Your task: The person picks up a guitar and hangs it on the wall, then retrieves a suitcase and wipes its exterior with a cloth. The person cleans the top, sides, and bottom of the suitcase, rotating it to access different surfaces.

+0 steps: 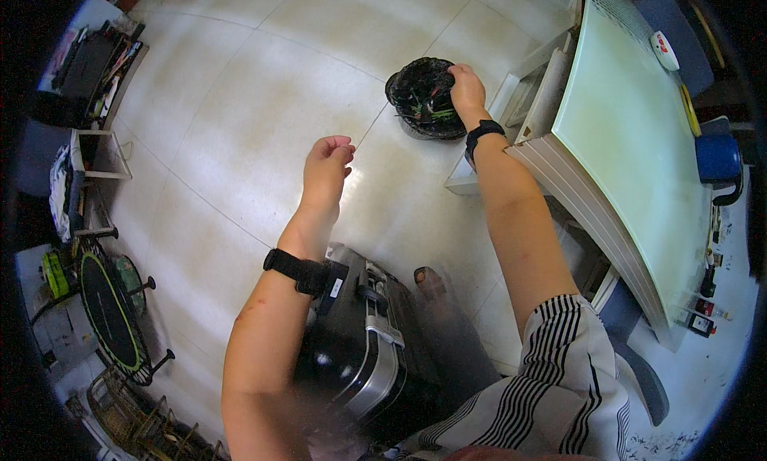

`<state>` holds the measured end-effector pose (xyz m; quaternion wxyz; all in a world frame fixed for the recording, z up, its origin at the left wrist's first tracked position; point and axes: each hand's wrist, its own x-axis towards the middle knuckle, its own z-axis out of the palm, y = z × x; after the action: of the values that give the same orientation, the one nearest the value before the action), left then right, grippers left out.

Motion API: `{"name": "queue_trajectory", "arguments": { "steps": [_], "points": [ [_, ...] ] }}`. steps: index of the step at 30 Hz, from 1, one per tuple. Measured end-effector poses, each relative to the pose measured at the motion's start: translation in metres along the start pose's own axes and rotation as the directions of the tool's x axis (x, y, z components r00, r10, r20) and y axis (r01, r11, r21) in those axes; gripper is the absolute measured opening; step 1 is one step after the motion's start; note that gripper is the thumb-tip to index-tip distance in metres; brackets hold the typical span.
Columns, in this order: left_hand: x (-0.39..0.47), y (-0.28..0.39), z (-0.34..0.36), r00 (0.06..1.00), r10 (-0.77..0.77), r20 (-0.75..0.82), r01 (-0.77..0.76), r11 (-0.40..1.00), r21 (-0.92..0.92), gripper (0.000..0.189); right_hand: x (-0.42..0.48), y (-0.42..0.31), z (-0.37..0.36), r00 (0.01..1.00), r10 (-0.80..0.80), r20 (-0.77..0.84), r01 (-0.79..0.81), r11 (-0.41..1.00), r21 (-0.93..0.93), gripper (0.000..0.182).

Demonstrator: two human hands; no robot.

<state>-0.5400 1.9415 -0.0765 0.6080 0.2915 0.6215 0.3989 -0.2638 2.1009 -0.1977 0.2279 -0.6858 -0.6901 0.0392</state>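
A trash bin (419, 128) with a black plastic liner stands on the tiled floor, with green plant bits and other scraps inside. At its right rim is my right hand (468, 92), its fingertips against the black liner; whether they pinch it is hard to tell. My left hand (329, 164) hovers to the lower left of the bin, fingers curled and thumb near the fingertips; nothing shows clearly between them. Both wrists wear black straps. Beneath my left forearm stands a black hard-shell suitcase (353, 347) with a silver frame.
A table with a pale glass top (623, 131) and a layered edge is close by my right arm. On it are a white bowl (665, 50) and a blue mug (718, 158). A small trampoline (111, 308) stands on edge at the left, below a white-framed box (102, 154).
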Motion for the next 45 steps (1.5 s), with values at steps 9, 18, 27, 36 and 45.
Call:
{"name": "queue_trajectory", "arguments": {
  "steps": [9, 18, 27, 36, 45],
  "points": [
    [0.006, -0.010, -0.010, 1.000, -0.026, 0.008, 0.026, 1.000, 0.002, 0.022, -0.018, 0.018, 0.023, 0.970, -0.120, -0.213, 0.104, 0.991, -0.083, 0.030],
    [-0.018, 0.019, -0.002, 0.998, 0.009, 0.064, -0.011, 0.999, 0.042, 0.027, -0.078, -0.046, -0.008, 0.870, 0.355, 0.343, -0.442, 0.249, 0.862, 0.047],
    [-0.101, 0.041, -0.026, 0.981, 0.196, -0.001, -0.195, 0.975, 0.112, 0.035, -0.182, -0.099, -0.083, 0.813, 0.114, 0.571, -0.579, 0.259, 0.773, 0.039],
    [-0.221, 0.033, -0.129, 0.928, 0.339, -0.152, -0.322, 0.938, 0.128, 0.041, -0.244, -0.191, -0.133, 0.886, -0.294, 0.358, -0.108, 0.620, 0.777, 0.033],
    [-0.277, 0.046, -0.237, 0.821, 0.512, -0.253, -0.500, 0.858, 0.116, 0.040, -0.417, -0.354, -0.172, 0.433, -0.879, 0.201, 0.598, 0.447, 0.665, 0.056]
  ]
}}
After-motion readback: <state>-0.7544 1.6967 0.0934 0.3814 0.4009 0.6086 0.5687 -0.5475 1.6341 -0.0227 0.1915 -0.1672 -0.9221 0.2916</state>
